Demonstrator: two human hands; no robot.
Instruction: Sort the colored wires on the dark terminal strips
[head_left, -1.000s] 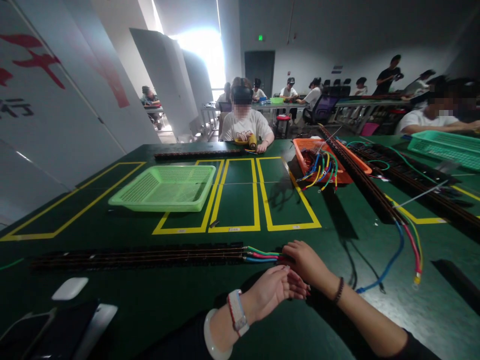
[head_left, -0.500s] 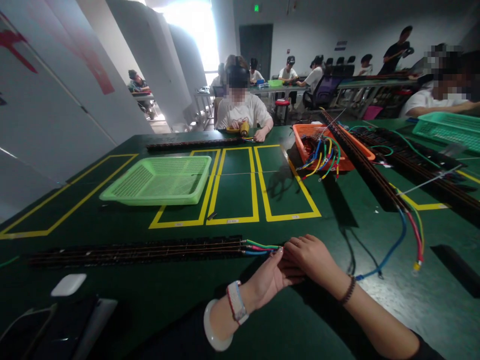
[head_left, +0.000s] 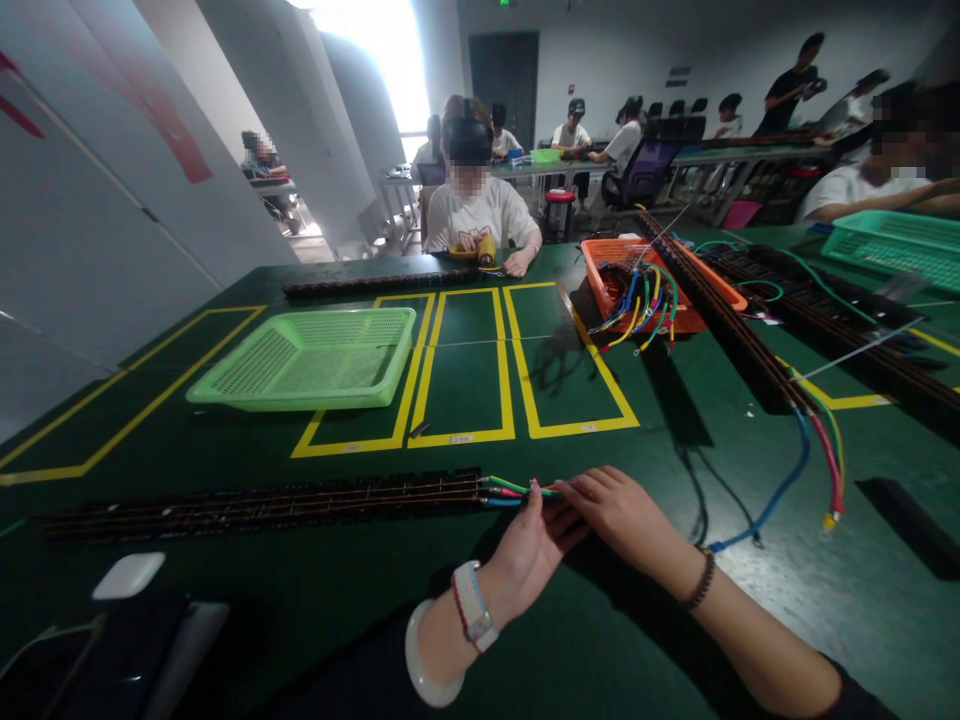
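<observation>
Before me lies a long black strip [head_left: 300,503] with brown lines along its length. Green, red and blue wires [head_left: 501,493] come out of its right end. My left hand [head_left: 525,555] has its thumb on top of these wires and its fingers beneath them, palm up. My right hand [head_left: 619,515] is closed over the wires farther right, its fingertips by the left fingers. Its grip hides the wire ends. Several loose wires [head_left: 802,470] hang from a second long strip [head_left: 731,310] on the right.
A light green basket [head_left: 307,360] stands left of the middle, an orange basket [head_left: 697,315] farther right with wires in it. A white case [head_left: 129,576] and a dark phone-like device [head_left: 135,650] lie near left. A person [head_left: 480,210] sits across the green table [head_left: 810,620].
My left thumb has shifted left along the wires, and a bit of green wire now shows between it and my right hand. The whole view has moved slightly.
</observation>
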